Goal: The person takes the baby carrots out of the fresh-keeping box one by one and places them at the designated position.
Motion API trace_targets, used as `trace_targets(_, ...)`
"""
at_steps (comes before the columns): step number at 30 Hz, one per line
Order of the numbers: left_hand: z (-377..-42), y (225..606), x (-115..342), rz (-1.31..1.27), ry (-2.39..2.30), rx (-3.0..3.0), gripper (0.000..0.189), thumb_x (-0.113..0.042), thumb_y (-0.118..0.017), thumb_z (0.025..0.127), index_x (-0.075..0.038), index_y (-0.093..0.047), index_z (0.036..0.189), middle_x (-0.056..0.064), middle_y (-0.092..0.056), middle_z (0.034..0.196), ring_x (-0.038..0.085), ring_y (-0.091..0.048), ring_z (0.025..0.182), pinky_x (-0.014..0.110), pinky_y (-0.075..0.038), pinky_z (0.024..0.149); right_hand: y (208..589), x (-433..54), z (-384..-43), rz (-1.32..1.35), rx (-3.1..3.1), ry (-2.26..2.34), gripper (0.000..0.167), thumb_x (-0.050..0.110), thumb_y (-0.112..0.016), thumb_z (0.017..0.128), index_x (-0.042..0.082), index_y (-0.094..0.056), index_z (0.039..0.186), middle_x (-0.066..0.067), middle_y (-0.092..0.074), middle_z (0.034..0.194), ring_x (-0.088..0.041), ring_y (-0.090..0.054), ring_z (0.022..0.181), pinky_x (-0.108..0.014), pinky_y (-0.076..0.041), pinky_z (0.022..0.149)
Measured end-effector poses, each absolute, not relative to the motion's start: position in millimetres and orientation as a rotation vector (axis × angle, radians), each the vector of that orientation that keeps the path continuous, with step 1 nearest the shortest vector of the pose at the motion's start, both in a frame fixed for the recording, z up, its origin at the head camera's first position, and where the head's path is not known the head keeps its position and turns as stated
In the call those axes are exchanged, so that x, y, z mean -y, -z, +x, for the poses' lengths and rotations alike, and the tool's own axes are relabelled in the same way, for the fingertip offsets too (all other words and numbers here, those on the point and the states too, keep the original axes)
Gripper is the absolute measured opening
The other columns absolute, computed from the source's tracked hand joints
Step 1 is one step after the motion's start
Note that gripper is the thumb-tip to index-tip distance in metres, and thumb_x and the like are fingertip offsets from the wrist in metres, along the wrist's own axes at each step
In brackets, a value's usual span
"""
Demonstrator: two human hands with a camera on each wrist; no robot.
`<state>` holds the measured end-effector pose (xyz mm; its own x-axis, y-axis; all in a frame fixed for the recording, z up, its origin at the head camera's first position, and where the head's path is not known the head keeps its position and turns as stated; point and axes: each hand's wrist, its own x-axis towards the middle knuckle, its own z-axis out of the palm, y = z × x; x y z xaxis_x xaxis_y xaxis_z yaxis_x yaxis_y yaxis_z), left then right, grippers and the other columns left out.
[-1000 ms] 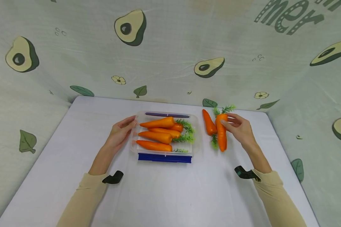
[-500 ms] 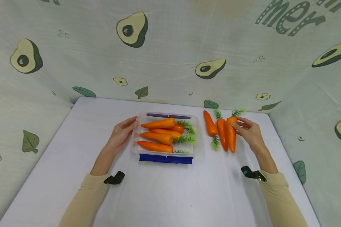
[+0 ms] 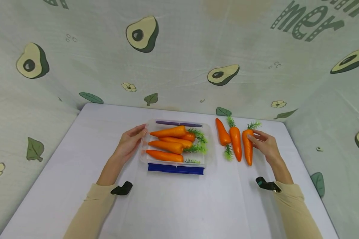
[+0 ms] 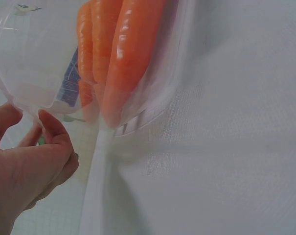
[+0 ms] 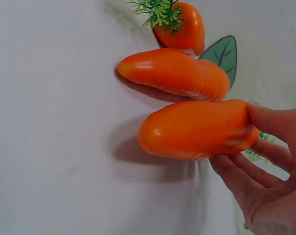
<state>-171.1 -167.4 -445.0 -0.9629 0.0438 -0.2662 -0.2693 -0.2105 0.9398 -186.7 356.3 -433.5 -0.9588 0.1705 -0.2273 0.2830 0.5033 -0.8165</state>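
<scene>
L hand [image 3: 128, 141] pinches, thumb to fingers, the L edge of a clear plastic box w/ blue flaps [image 3: 175, 168], prob. so it won't slide. Inside, shiny orange pointy carrots [image 3: 165, 145] lie sideways, maybe b/c they fit that way. R of it on the white table [image 3: 179, 205]: one loose orange carrot [image 3: 222, 132], leaves near us, then a second orange carrot [image 3: 235, 143], leaves far. R hand [image 3: 266, 144] holds the last orange carrot [image 3: 247, 147] by its leafy end, prob. for good grip.
</scene>
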Motion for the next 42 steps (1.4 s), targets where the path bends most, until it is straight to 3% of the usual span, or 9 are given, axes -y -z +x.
trace_targets(12, -171, 446, 167, -0.274, -2.273, -1.827, 0.053, -0.020, -0.063, 0.104, -0.003, -0.048, 0.152, 0.015, -0.046, 0.155, 0.013, -0.052, 0.124, 0.016, -0.043, 0.106, 444, -362, -187, 0.320, -2.628, 1.396, 0.073, 0.045, -0.064, 0.101, 0.001, -0.042, 0.155, -0.032, -0.048, 0.147, -0.004, -0.058, 0.096, -0.007, -0.051, 0.077)
trace_targets(16, -171, 446, 168, -0.277, -2.266, -1.831, 0.053, -0.020, -0.063, 0.105, -0.003, -0.047, 0.153, 0.015, -0.046, 0.155, 0.014, -0.051, 0.125, 0.017, -0.043, 0.107, 444, -361, -187, 0.286, -2.650, 1.341, 0.074, 0.046, -0.062, 0.102, -0.001, -0.041, 0.155, -0.033, -0.048, 0.148, -0.019, -0.064, 0.103, -0.006, -0.050, 0.076)
trace_targets(18, -171, 446, 168, -0.273, -2.267, -1.833, 0.053, -0.020, -0.063, 0.104, -0.003, -0.047, 0.153, 0.016, -0.046, 0.155, 0.015, -0.052, 0.125, 0.017, -0.043, 0.107, 443, -360, -186, 0.270, -2.665, 1.310, 0.074, 0.046, -0.061, 0.103, -0.003, -0.040, 0.155, -0.033, -0.047, 0.148, -0.032, -0.063, 0.113, -0.010, -0.053, 0.081)
trace_targets(20, -171, 446, 168, -0.269, -2.274, -1.833, 0.052, -0.018, -0.062, 0.105, -0.002, -0.048, 0.152, 0.017, -0.046, 0.154, 0.015, -0.052, 0.124, 0.017, -0.044, 0.107, 441, -358, -185, 0.251, -2.697, 1.276, 0.073, 0.045, -0.061, 0.103, -0.004, -0.041, 0.153, -0.033, -0.048, 0.148, -0.042, -0.058, 0.123, -0.023, -0.056, 0.092)
trace_targets(23, -172, 446, 168, -0.270, -2.278, -1.833, 0.053, -0.019, -0.063, 0.104, -0.002, -0.048, 0.152, 0.018, -0.046, 0.154, 0.013, -0.053, 0.121, 0.017, -0.044, 0.107, 438, -355, -184, 0.223, -2.765, 1.223, 0.070, 0.044, -0.062, 0.103, -0.005, -0.045, 0.150, -0.032, -0.049, 0.147, -0.047, -0.052, 0.130, -0.048, -0.050, 0.105)
trace_targets(25, -172, 445, 168, -0.272, -2.277, -1.831, 0.053, -0.019, -0.063, 0.104, -0.002, -0.048, 0.152, 0.018, -0.046, 0.154, 0.012, -0.054, 0.119, 0.018, -0.043, 0.108, 435, -353, -183, 0.197, -2.818, 1.191, 0.066, 0.042, -0.063, 0.103, -0.005, -0.049, 0.147, -0.032, -0.051, 0.146, -0.049, -0.051, 0.131, -0.058, -0.045, 0.107)
trace_targets(34, -171, 444, 169, -0.283, -2.287, -1.803, 0.054, -0.019, -0.064, 0.104, -0.002, -0.047, 0.152, 0.014, -0.046, 0.154, 0.011, -0.053, 0.122, 0.019, -0.042, 0.109, 411, -337, -179, -0.036, -2.987, 1.121, 0.043, 0.020, -0.064, 0.104, -0.009, -0.058, 0.135, -0.031, -0.061, 0.131, -0.045, -0.059, 0.119, -0.058, -0.048, 0.102)
trace_targets(42, -172, 444, 168, -0.273, -2.258, -1.840, 0.054, -0.020, -0.063, 0.104, -0.003, -0.047, 0.153, 0.016, -0.046, 0.154, 0.011, -0.054, 0.120, 0.019, -0.042, 0.110, 387, -316, -176, -0.181, -3.002, 1.099, 0.037, 0.016, -0.064, 0.103, -0.008, -0.060, 0.132, -0.030, -0.062, 0.129, -0.045, -0.058, 0.119, -0.060, -0.048, 0.102)
